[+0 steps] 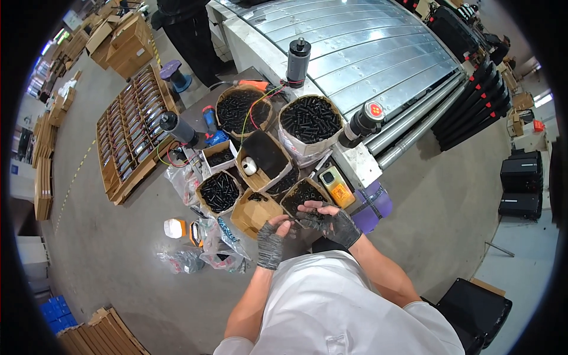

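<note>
My left hand [272,242], in a grey fingerless glove, is closed in a pinch. A small dark piece shows at its fingertips, too small to name. Close beside it on the right, my right hand [336,226] wears a similar glove. Its fingers stretch left, slightly apart and partly blurred, over the front edge of a carton of small black parts [303,195]. Just ahead of my left hand stands a nearly bare cardboard box [251,216] with a few dark bits inside. Left of that is a box of black screw-like pieces [219,192].
Larger containers of black parts [310,118] stand farther back, near a blue power driver [213,127] and black cylindrical motors [298,62]. A phone [336,186] lies at the right. Beyond is a metal slatted conveyor [355,41]; a person in dark trousers [189,47] stands behind.
</note>
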`<state>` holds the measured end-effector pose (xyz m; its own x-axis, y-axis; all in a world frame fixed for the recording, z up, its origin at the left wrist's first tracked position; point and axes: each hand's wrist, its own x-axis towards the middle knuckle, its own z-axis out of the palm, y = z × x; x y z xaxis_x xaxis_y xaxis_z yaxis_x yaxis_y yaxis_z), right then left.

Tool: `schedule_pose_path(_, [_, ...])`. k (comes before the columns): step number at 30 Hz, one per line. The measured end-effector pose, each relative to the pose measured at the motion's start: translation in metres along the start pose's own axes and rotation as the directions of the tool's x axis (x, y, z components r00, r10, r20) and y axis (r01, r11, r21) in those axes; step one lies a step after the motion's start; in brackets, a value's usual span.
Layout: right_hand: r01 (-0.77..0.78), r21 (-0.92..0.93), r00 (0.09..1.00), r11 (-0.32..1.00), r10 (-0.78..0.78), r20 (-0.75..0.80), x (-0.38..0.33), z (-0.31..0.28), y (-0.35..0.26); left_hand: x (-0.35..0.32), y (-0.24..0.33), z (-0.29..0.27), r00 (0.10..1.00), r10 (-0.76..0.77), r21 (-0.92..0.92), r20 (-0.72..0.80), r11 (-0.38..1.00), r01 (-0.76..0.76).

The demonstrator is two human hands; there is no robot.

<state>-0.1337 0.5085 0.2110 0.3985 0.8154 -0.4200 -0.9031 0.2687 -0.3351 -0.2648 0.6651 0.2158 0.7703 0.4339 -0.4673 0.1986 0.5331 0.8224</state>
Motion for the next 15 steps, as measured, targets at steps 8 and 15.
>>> schedule_pose_path(8, [0.015,-0.153,0.997,0.988,-0.004,0.071,-0.008,0.008,-0.001,-0.001,0.005,0.007,0.98,0.171,0.284,0.099,0.939,-0.192])
schedule_pose_path(15, [0.035,-0.172,0.998,0.985,-0.024,0.063,-0.012,0.013,0.001,-0.003,0.018,0.016,0.918,0.338,0.586,0.208,0.708,-0.394])
